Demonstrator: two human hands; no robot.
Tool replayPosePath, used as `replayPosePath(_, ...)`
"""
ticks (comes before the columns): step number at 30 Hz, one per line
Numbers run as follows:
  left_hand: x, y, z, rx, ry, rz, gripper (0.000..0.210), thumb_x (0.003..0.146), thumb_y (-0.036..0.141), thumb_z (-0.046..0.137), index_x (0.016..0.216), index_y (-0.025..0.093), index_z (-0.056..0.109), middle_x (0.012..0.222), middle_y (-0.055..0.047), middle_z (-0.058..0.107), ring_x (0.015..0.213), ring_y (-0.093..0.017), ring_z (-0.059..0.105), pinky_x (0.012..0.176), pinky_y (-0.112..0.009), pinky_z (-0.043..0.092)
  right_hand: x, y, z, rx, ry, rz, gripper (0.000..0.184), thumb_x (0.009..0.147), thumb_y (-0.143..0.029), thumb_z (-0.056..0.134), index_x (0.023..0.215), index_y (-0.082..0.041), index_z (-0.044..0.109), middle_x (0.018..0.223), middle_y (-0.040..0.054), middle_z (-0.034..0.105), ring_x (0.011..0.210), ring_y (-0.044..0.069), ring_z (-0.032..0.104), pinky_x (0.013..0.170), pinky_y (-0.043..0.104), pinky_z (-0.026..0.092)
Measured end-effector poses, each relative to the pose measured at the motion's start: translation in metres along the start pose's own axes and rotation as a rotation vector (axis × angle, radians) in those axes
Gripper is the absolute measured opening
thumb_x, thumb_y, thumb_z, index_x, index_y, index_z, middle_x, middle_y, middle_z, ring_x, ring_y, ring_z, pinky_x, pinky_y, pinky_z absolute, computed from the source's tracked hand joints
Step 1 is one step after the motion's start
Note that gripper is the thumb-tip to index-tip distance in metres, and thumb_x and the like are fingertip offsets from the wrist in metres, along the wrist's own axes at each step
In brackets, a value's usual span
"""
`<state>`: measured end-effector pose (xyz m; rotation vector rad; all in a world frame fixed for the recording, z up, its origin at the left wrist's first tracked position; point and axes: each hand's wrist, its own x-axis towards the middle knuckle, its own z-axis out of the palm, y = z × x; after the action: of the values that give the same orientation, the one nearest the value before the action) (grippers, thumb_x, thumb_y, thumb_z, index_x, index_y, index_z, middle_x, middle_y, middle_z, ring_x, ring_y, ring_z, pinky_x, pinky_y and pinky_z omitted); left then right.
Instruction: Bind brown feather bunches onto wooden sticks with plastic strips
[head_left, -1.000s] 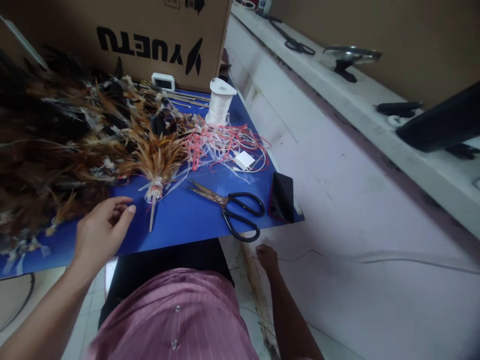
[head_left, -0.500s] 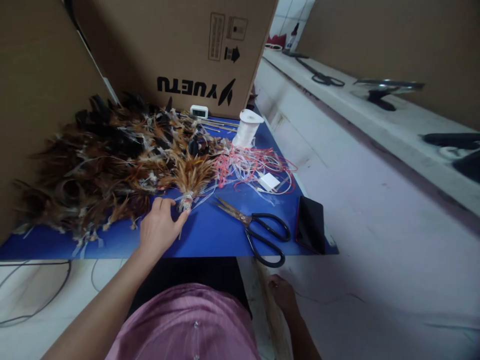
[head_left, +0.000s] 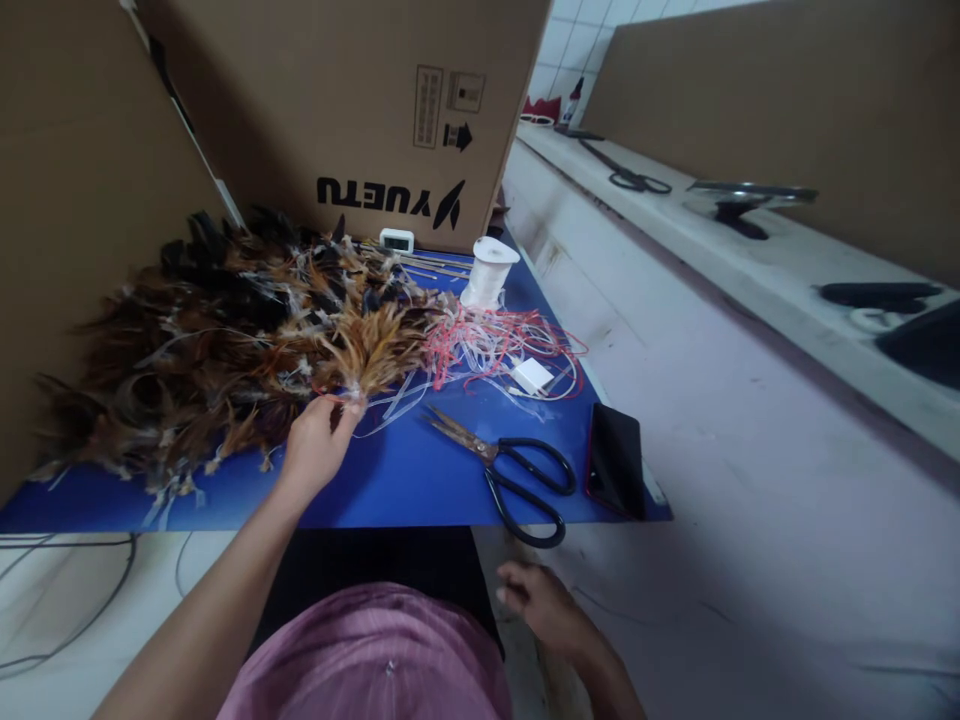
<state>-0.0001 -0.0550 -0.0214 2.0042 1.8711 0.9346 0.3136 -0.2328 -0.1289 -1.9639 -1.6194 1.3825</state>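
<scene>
My left hand [head_left: 321, 438] is closed round the bound base of a feather bundle [head_left: 375, 345], whose golden-brown plumes fan away from me. Strands of clear plastic string [head_left: 401, 402] trail from near the bundle's base across the blue tabletop. Off the front edge of the table, low on the right, my right hand [head_left: 536, 600] is held with its fingers curled; what they hold, if anything, is too small to make out. Scissors with black handles [head_left: 491, 455] lie between the hands, blades slightly apart and pointing left, their handles reaching the table's front edge.
A large heap of feathers [head_left: 202, 350] covers the table's left side. A white spool [head_left: 491, 272], tangled red and white strings [head_left: 495, 335], a white charger [head_left: 531, 376] and a dark phone [head_left: 615, 460] lie to the right. Cardboard [head_left: 352, 100] stands behind; a ledge [head_left: 675, 210] runs along the right.
My left hand has closed on the bundle's base and shifted it slightly left. My right hand has come up and left, toward the table edge. The view has tilted a little.
</scene>
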Motion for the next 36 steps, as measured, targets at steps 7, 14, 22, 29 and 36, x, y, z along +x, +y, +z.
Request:
replayPosePath(7, 0.0, 0.009, -0.017, -0.786, 0.056, -0.153, 0.026, 0.083, 0.041, 0.059, 0.093, 0.018, 0.061, 0.072, -0.001, 0.062, 0.062, -0.014, 0.055, 0.055, -0.024, 0.042, -0.041, -0.106, -0.036, 0.14, -0.249, -0.242, 0.029, 0.077, -0.018, 0.059, 0.104, -0.024, 0.069, 0.086, 0.0004, 0.071, 0.077, 0.014, 0.064, 0.07, 0.022, 0.047)
replayPosePath(14, 0.01, 0.036, -0.025, -1.337, 0.036, -0.211, 0.025, 0.07, 0.036, 0.076, 0.077, 0.017, 0.061, 0.07, 0.0, 0.061, 0.065, -0.011, 0.057, 0.063, -0.022, 0.048, -0.008, -0.182, -0.022, 0.282, 0.064, -0.509, 0.022, 0.08, -0.019, 0.06, 0.099, -0.025, 0.069, 0.092, -0.0006, 0.068, 0.075, 0.01, 0.061, 0.072, 0.022, 0.048)
replayPosePath(22, 0.006, 0.054, -0.026, -1.474, -0.113, -0.239, 0.021, 0.076, 0.033, 0.071, 0.076, 0.018, 0.056, 0.066, 0.002, 0.055, 0.066, -0.011, 0.056, 0.056, -0.019, 0.048, 0.042, -0.247, 0.008, 0.37, 0.164, -0.671, 0.02, 0.086, -0.028, 0.056, 0.103, -0.02, 0.062, 0.081, -0.0008, 0.065, 0.059, 0.008, 0.057, 0.059, 0.02, 0.044)
replayPosePath(29, 0.007, 0.051, -0.026, -1.317, -0.229, -0.299, 0.025, 0.079, 0.043, 0.064, 0.086, 0.022, 0.053, 0.073, 0.003, 0.059, 0.039, -0.006, 0.044, 0.029, -0.018, 0.028, 0.062, -0.252, 0.012, 0.507, 0.094, -0.674, 0.034, 0.093, -0.04, 0.044, 0.071, -0.017, 0.056, 0.058, -0.0023, 0.058, 0.046, 0.007, 0.051, 0.052, 0.019, 0.04)
replayPosePath(36, 0.026, 0.027, -0.022, -1.227, 0.048, -0.254, 0.031, 0.083, 0.043, 0.058, 0.102, 0.018, 0.057, 0.084, -0.004, 0.065, 0.075, -0.016, 0.062, 0.071, -0.03, 0.05, 0.083, -0.256, -0.007, 0.732, 0.043, -0.644, 0.031, 0.089, -0.044, 0.049, 0.089, -0.015, 0.06, 0.064, -0.001, 0.062, 0.043, 0.006, 0.049, 0.043, 0.017, 0.036)
